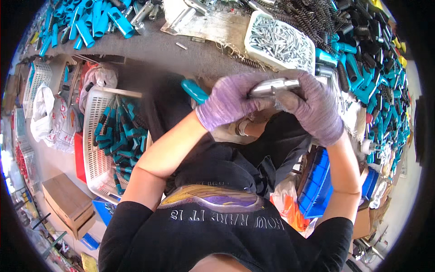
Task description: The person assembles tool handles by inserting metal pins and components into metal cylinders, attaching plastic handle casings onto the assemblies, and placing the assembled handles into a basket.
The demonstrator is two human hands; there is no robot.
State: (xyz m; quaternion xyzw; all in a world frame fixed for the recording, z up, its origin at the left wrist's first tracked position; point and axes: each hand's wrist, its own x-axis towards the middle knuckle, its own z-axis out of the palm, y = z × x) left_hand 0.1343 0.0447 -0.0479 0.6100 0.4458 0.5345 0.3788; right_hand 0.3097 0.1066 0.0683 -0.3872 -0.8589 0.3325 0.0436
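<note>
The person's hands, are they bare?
No, the left hand and the right hand both wear purplish gloves while holding a silver piece.

- Gloved hands: two, the left hand point(224, 100) and the right hand point(315, 104).
- Silvery metal piece point(272, 87) between them: apparently one, the fingers covering part of it.
- Teal handle point(195, 92) by the left hand: one.
- White tray point(261, 54): one, its small metal pins point(280, 36) past counting.
- Loose pin point(181, 46) on the bench point(199, 60): one.
- Large white basket point(92, 149) beside the left forearm: one.
- Teal-and-black tools point(129, 120) inside: more than ten.
</note>
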